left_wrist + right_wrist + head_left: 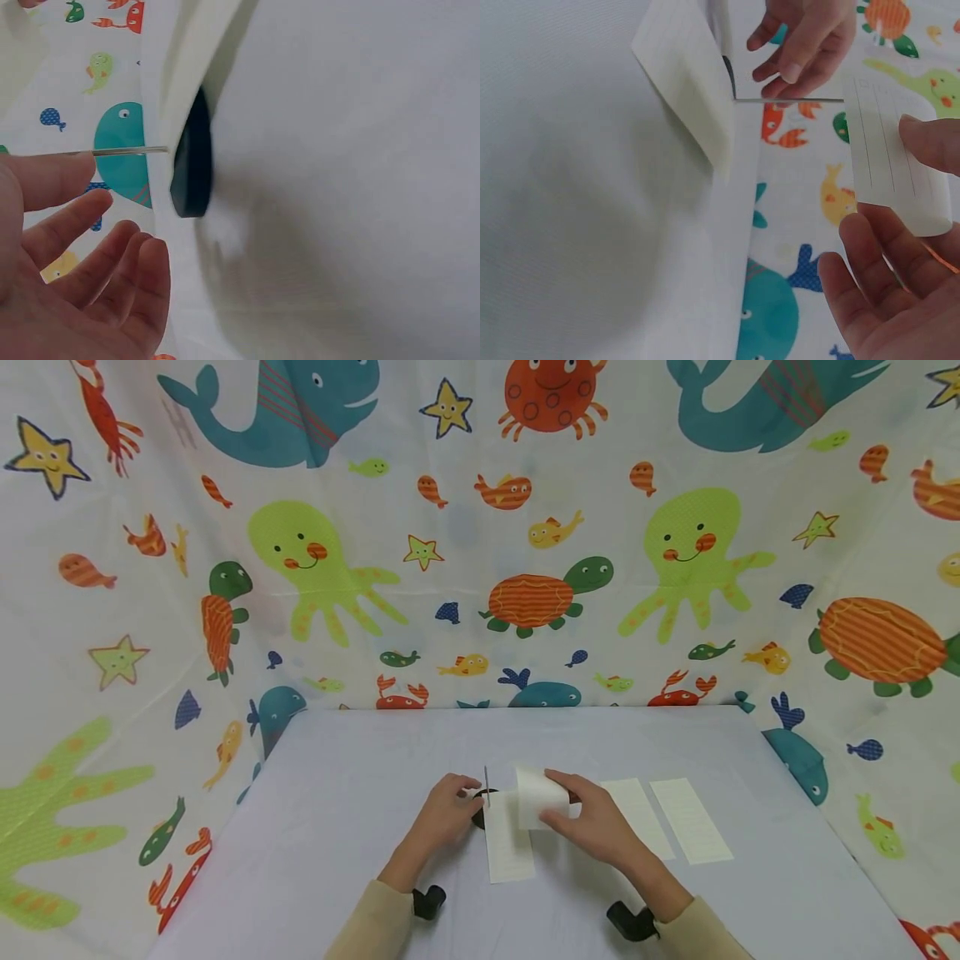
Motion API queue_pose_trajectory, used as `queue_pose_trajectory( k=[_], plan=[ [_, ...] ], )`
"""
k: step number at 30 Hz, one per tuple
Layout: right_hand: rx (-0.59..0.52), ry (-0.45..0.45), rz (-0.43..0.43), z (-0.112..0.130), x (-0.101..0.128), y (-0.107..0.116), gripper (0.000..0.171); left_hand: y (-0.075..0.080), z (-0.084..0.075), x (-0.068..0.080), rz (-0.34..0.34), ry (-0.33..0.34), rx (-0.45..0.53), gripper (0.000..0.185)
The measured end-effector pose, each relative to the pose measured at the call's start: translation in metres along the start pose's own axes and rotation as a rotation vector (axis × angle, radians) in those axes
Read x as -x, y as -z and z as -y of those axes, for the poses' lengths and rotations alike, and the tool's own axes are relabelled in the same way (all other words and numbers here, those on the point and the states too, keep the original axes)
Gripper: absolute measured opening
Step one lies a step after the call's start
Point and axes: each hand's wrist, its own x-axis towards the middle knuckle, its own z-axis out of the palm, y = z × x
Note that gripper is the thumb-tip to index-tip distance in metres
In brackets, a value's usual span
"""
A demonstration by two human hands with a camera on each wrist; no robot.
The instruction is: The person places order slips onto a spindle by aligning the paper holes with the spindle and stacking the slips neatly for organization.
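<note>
The slip of paper (537, 795) I am working with is curled over in my right hand (592, 822), lifted off the table (337, 827) just right of the thin metal spike (486, 781). My thumb lies on one face of the slip and my fingers (870, 277) curve loosely behind it, so I hold it lightly by its free end; in the right wrist view its ruled lines (889, 154) show, and the end bends round toward my palm. Another long slip (508, 847) lies flat on the table under it, running toward me from the foot of the spike, and I cannot tell whether the two are joined.

The spike stands upright on a dark round base (191, 161), which the paper partly covers. My left hand (446, 810) rests just left of that base, fingers (97, 247) relaxed and slightly spread, holding nothing; the left wrist view shows open space between my fingertips and the spike.

Further right, two more slips lie flat side by side, a near one (639, 817) close beside my right hand and a far one (690, 820) apart from it. The table wears a pale cloth, and around it hangs a sheet printed with sea animals (547, 597).
</note>
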Motion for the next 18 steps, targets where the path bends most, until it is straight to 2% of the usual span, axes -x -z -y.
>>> queue_pose_trajectory(
  k=[18],
  plan=[
    [-0.007,0.041,-0.004,0.022,-0.004,-0.001,0.060,0.032,-0.028,0.003,-0.152,-0.056,0.070,0.021]
  ],
)
